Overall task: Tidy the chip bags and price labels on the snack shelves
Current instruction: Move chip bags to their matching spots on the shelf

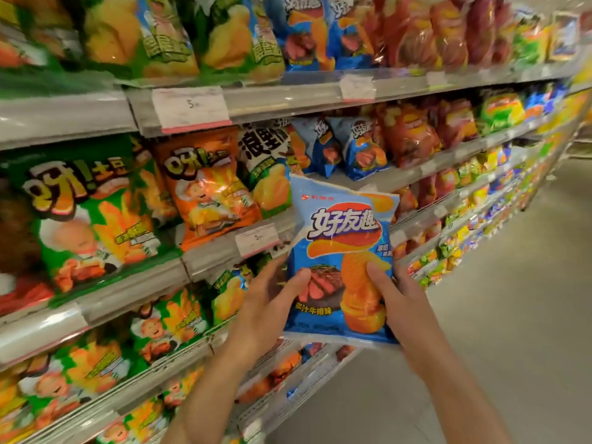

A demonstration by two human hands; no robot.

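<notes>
**Blue chip bag held off the shelf, both hands**

In the aisle, in front of the snack shelves, a blue chip bag is upright and clear of any shelf, front panel facing the camera. Left hand grips its lower left edge, thumb across the front, fingers behind. Right hand grips the lower right edge the same way, thumb pressed on the printed chips. Neither hand is free.

Step in hand, as I read it: one stray bag taken up for re-shelving. Matching blue bags stand on the second shelf, up and to the right of the held bag, just beside a run of red bags. A gap shows at that shelf's front edge near them; how deep it runs, cannot tell.

Next move likely calls for lifting the bag to that row and setting it upright, face out, without knocking its neighbours.

A price label sits on the shelf edge just left of the bag, near the left fingers; a larger label hangs on the edge above, slightly tilted.
</notes>
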